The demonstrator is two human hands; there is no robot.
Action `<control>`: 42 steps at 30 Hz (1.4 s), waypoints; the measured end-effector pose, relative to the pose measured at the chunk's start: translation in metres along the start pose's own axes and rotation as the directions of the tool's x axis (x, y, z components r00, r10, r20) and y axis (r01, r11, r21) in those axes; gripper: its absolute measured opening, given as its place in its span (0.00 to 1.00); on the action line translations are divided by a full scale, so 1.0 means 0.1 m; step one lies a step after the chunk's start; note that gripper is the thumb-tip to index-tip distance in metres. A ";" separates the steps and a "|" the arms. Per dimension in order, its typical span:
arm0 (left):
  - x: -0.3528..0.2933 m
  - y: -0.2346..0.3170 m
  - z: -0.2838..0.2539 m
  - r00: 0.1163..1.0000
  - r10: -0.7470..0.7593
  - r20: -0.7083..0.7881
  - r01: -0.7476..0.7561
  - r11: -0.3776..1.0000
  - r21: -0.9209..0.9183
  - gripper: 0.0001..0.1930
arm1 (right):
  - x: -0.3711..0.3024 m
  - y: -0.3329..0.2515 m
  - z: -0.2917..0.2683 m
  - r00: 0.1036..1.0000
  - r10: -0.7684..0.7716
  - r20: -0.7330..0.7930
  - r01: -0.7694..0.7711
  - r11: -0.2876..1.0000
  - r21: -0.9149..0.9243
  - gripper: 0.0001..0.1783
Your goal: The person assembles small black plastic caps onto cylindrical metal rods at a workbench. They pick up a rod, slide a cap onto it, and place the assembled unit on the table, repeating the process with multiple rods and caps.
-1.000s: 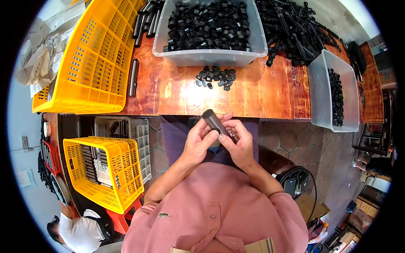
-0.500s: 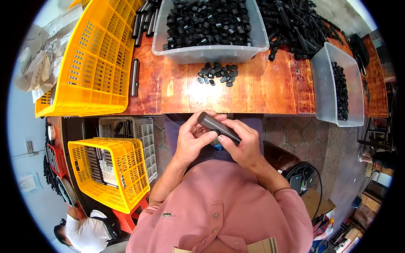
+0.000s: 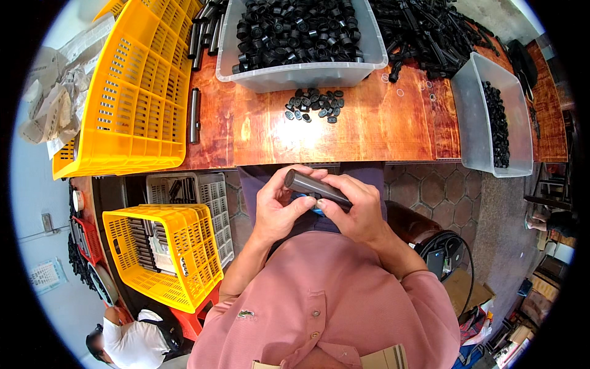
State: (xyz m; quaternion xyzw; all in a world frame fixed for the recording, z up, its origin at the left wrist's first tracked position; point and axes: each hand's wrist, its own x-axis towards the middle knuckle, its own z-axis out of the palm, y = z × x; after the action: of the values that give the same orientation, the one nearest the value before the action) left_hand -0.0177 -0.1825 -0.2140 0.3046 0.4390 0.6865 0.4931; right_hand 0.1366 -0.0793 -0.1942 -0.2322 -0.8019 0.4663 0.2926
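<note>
A dark grey-black tube [image 3: 317, 186] lies slantwise across both hands in front of my body, just short of the table edge. Fingers of my left hand [image 3: 275, 206] curl round its left end, which faces up and away. My right hand [image 3: 357, 208] wraps the other end, partly covering it. Both thumb tips press close together on the tube's near side, at a small dark bit I cannot make out. On the table beyond, a loose group of small black oval caps [image 3: 314, 106] is spread out. Another dark tube [image 3: 195, 115] lies alone to the left.
Behind the caps stands a translucent bin [image 3: 295, 79] of black ring-like parts. A second bin [image 3: 465, 123] sits right, beside piled black parts [image 3: 430, 37]. Yellow crates [image 3: 132, 98] stand left; a lower yellow crate [image 3: 200, 246] holds tubes. A person in white [image 3: 135, 341] is lower left.
The tube's left end has dipped slightly, so it lies a little more level. Both hands keep their hold. The whole view has shifted a little.
</note>
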 end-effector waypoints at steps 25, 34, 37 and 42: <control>-0.04 0.01 0.02 0.997 0.055 -0.058 -0.047 0.990 0.133 0.25 | -0.02 -0.04 0.00 1.000 0.003 0.013 -0.004 0.999 0.035 0.19; -0.04 0.02 0.03 0.997 0.061 -0.038 -0.056 0.992 0.115 0.23 | -0.03 -0.05 -0.02 1.000 0.007 0.018 -0.007 0.999 0.037 0.18; -0.06 0.01 0.01 0.998 0.061 -0.031 -0.055 0.984 0.169 0.25 | -0.03 -0.05 -0.02 1.000 0.009 0.013 -0.010 0.998 0.059 0.17; -0.04 0.06 0.06 0.996 0.072 -0.051 -0.059 0.975 0.216 0.26 | -0.04 -0.02 -0.01 1.000 0.016 -0.002 -0.015 0.998 0.065 0.17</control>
State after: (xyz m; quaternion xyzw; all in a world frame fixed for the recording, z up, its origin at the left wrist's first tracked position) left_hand -0.0140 -0.1848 -0.2065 0.3499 0.5143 0.6599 0.4214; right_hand 0.1400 -0.0820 -0.1929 -0.2294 -0.7842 0.4939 0.2973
